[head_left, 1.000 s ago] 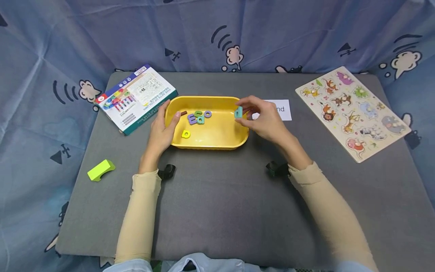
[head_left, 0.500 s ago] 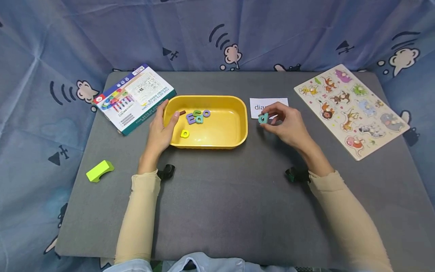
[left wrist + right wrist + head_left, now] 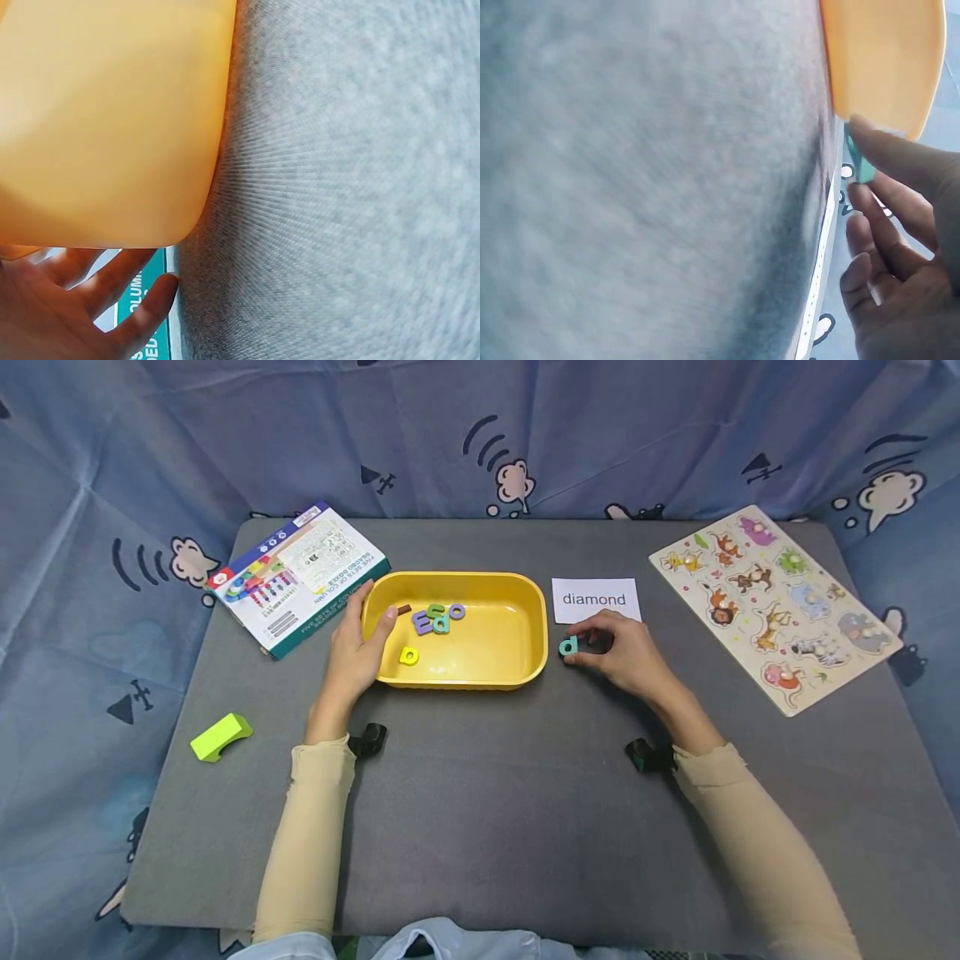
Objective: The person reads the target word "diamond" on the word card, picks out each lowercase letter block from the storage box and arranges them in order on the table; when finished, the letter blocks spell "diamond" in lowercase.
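Grey table (image 3: pixel 495 827) before blue patterned cloth (image 3: pixel 300 435)

Both arms are extended forward from the lower edge of the head view. The left arm (image 3: pixel 303 843) is directed nearly straight ahead and inclined slightly inward; the right arm (image 3: pixel 768 843) is angled more strongly inward. Both forearms are covered by beige sleeves (image 3: pixel 322 768), with the left wrist (image 3: pixel 330 714) and the right wrist (image 3: pixel 690 722) exposed. The left hand (image 3: pixel 354 643) is set in a grip, the thumb being opposed to the fingers (image 3: pixel 154 304), which are spread apart in the left wrist view. The right hand (image 3: pixel 626 656) is turned inward, and a pinch is formed by the thumb (image 3: pixel 896 150) and forefinger. The remaining fingers are curled loosely.
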`<act>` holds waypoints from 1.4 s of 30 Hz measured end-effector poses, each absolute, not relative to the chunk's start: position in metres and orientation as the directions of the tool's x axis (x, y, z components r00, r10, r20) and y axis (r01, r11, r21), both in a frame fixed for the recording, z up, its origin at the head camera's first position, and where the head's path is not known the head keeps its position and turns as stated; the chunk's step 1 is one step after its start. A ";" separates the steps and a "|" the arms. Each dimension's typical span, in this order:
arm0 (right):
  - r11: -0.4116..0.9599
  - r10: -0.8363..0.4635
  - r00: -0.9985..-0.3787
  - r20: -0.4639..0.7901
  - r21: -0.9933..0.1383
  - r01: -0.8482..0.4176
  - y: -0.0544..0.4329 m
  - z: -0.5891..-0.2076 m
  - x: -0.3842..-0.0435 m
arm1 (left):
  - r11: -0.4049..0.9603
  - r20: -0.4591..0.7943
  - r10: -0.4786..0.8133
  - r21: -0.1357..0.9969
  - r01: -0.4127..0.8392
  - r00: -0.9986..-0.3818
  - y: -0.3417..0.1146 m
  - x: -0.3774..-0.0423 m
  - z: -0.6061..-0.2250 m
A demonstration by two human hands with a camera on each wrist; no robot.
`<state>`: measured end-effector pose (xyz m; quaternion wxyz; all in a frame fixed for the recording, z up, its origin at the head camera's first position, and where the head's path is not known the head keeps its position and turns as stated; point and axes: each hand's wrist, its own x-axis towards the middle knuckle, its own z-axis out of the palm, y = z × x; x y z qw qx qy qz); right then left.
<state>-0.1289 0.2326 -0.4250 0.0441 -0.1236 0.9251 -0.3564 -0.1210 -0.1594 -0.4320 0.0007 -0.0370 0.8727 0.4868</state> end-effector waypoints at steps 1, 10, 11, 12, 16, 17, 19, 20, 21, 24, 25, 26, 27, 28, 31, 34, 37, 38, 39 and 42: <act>0.715 -0.266 -0.964 -0.001 -0.671 -0.196 0.232 -0.426 -0.129 | 0.523 -0.035 -0.064 0.850 -0.064 -0.997 -0.159 -0.121 -0.432; 0.710 -0.303 -0.952 -0.037 -0.676 -0.200 0.231 -0.428 -0.127 | 0.523 -0.038 -0.059 0.850 -0.063 -0.998 -0.160 -0.119 -0.431; 0.710 -0.307 -0.951 -0.039 -0.674 -0.202 0.231 -0.428 -0.127 | 0.523 -0.038 -0.059 0.850 -0.063 -0.998 -0.160 -0.119 -0.431; 0.711 -0.312 -0.949 -0.042 -0.673 -0.204 0.231 -0.428 -0.127 | 0.523 -0.037 -0.059 0.850 -0.063 -0.998 -0.160 -0.119 -0.431; 0.711 -0.328 -0.943 -0.053 -0.671 -0.210 0.230 -0.429 -0.128 | 0.523 -0.037 -0.063 0.850 -0.065 -0.997 -0.160 -0.119 -0.432; 0.713 -0.328 -0.943 -0.058 -0.669 -0.207 0.230 -0.429 -0.128 | 0.524 -0.036 -0.064 0.849 -0.064 -0.997 -0.160 -0.119 -0.432; 0.720 -0.330 -0.942 -0.069 -0.664 -0.203 0.229 -0.429 -0.129 | 0.525 -0.038 -0.065 0.848 -0.066 -0.997 -0.160 -0.119 -0.431; 0.725 -0.334 -0.940 -0.075 -0.657 -0.205 0.228 -0.428 -0.130 | 0.524 -0.038 -0.065 0.849 -0.067 -0.997 -0.160 -0.119 -0.431; 0.733 -0.335 -0.939 -0.082 -0.649 -0.205 0.227 -0.427 -0.131 | 0.523 -0.039 -0.065 0.850 -0.067 -0.997 -0.160 -0.119 -0.431; 0.745 -0.333 -0.939 -0.082 -0.634 -0.209 0.224 -0.419 -0.135 | 0.527 -0.040 -0.063 0.847 -0.067 -0.997 -0.159 -0.120 -0.431; 0.745 -0.332 -0.940 -0.072 -0.632 -0.215 0.223 -0.415 -0.137 | 0.527 -0.040 -0.062 0.847 -0.066 -0.997 -0.159 -0.120 -0.431; 0.743 -0.327 -0.943 -0.059 -0.633 -0.218 0.222 -0.411 -0.139 | 0.527 -0.040 -0.061 0.847 -0.067 -0.997 -0.159 -0.120 -0.431; 0.739 -0.318 -0.947 -0.039 -0.637 -0.222 0.220 -0.407 -0.140 | 0.528 -0.041 -0.062 0.847 -0.067 -0.997 -0.159 -0.120 -0.431; 0.731 -0.311 -0.950 -0.014 -0.643 -0.230 0.218 -0.403 -0.142 | 0.528 -0.041 -0.062 0.847 -0.068 -0.997 -0.158 -0.120 -0.431; 0.707 -0.292 -0.954 0.066 -0.657 -0.262 0.207 -0.392 -0.148 | 0.529 -0.043 -0.063 0.846 -0.070 -0.997 -0.158 -0.120 -0.430; 0.681 -0.284 -0.951 0.120 -0.674 -0.288 0.192 -0.383 -0.153 | 0.530 -0.040 -0.066 0.845 -0.070 -0.997 -0.158 -0.120 -0.431; 0.661 -0.298 -0.944 0.142 -0.682 -0.311 0.174 -0.377 -0.155 | 0.531 -0.036 -0.069 0.845 -0.067 -0.997 -0.159 -0.120 -0.432; 0.655 -0.308 -0.940 0.146 -0.684 -0.320 0.168 -0.376 -0.156 | 0.531 -0.035 -0.069 0.845 -0.067 -0.997 -0.159 -0.120 -0.432; 0.651 -0.319 -0.937 0.144 -0.685 -0.327 0.162 -0.375 -0.157 | 0.529 -0.033 -0.070 0.846 -0.066 -0.997 -0.159 -0.120 -0.432; 0.634 -0.358 -0.926 0.121 -0.696 -0.336 0.144 -0.375 -0.161 | 0.525 -0.029 -0.068 0.849 -0.061 -0.997 -0.158 -0.121 -0.432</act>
